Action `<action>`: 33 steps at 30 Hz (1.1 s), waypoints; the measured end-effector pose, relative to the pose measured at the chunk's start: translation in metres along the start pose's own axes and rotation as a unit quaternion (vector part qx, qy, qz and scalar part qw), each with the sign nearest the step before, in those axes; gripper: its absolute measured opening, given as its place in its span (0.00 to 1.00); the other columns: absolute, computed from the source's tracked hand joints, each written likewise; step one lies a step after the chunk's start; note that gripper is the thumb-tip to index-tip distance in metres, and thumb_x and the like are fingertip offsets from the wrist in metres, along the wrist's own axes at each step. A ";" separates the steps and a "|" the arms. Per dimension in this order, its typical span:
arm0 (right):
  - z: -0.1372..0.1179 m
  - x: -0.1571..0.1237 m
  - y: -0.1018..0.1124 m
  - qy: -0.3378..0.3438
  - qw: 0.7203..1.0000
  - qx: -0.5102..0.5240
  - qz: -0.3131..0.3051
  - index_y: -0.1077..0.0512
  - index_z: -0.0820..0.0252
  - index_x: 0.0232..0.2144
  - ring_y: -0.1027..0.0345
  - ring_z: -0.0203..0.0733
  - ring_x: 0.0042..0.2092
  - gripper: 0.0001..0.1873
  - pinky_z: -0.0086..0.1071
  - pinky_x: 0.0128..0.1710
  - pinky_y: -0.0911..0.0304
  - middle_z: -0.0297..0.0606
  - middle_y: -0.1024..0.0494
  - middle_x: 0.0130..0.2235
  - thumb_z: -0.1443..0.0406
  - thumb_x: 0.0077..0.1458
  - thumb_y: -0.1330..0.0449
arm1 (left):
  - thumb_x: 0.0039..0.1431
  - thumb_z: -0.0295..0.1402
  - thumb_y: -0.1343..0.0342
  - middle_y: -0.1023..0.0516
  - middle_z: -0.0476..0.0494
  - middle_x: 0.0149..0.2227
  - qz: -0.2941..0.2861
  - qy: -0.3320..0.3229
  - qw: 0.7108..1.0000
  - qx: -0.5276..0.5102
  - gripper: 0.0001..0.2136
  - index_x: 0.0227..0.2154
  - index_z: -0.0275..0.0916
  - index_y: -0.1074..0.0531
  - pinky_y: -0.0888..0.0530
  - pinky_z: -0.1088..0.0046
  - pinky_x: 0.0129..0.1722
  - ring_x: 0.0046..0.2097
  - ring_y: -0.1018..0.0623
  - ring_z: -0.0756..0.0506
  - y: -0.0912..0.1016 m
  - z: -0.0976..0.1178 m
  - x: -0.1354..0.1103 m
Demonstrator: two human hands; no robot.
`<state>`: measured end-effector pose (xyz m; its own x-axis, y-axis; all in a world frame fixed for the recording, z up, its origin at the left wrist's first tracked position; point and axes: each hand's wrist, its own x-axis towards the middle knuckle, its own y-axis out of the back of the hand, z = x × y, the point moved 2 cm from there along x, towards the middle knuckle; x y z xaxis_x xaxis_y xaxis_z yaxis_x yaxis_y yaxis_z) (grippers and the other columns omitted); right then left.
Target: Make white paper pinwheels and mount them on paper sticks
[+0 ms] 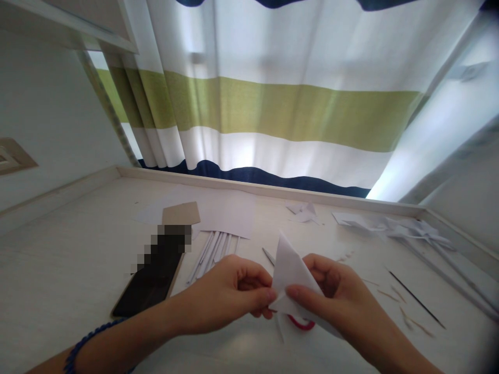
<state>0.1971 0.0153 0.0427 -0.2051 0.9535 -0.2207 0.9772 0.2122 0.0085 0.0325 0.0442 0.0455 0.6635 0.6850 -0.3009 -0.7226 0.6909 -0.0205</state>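
Note:
A folded piece of white paper, pointed at the top, is held up between both hands above the table. My left hand pinches its lower left corner between thumb and fingers. With the thumb on the front face and the fingers behind, my right hand grips its right side. Scissors with a red handle lie beneath the paper, mostly hidden by it; a grey blade tip shows to the left of the paper's point.
Left of my hands lie a dark phone, a brown card, a white sheet and several rolled paper sticks. Paper pinwheels rest at the back right. A thin black stick lies on the right. Curtains hang behind.

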 end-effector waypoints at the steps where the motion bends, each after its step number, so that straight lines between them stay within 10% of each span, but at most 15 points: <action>1: 0.000 0.000 0.000 0.001 1.000 -0.003 0.004 0.32 0.61 0.27 0.35 0.35 0.23 0.08 0.25 0.19 0.44 0.32 0.26 0.23 0.63 0.44 0.38 | 0.48 0.34 0.45 0.25 0.49 0.23 0.001 -0.001 1.000 0.000 0.07 0.27 0.35 0.28 0.33 0.79 0.29 0.27 0.28 0.52 0.000 0.000 0.000; 20: 0.003 0.005 0.010 -0.047 0.997 0.061 0.004 0.29 0.64 0.19 0.33 0.34 0.20 0.12 0.24 0.19 0.43 0.36 0.23 0.20 0.61 0.36 0.34 | 0.44 0.32 0.42 0.26 0.50 0.21 -0.015 0.040 0.999 -0.029 0.07 0.22 0.34 0.32 0.32 0.80 0.26 0.24 0.28 0.53 0.001 -0.001 0.000; 33: 0.000 0.004 0.007 0.018 0.997 -0.073 0.010 0.36 0.63 0.14 0.46 0.28 0.16 0.18 0.23 0.14 0.53 0.27 0.38 0.14 0.56 0.45 0.42 | 0.46 0.31 0.44 0.29 0.51 0.20 -0.051 0.063 0.997 -0.002 0.06 0.21 0.33 0.34 0.34 0.81 0.24 0.22 0.30 0.55 -0.005 -0.004 -0.001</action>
<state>0.2033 0.0206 0.0414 -0.1899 0.9643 -0.1849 0.9632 0.2194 0.1551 0.0344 0.0392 0.0423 0.7040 0.5770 -0.4142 -0.6536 0.7544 -0.0600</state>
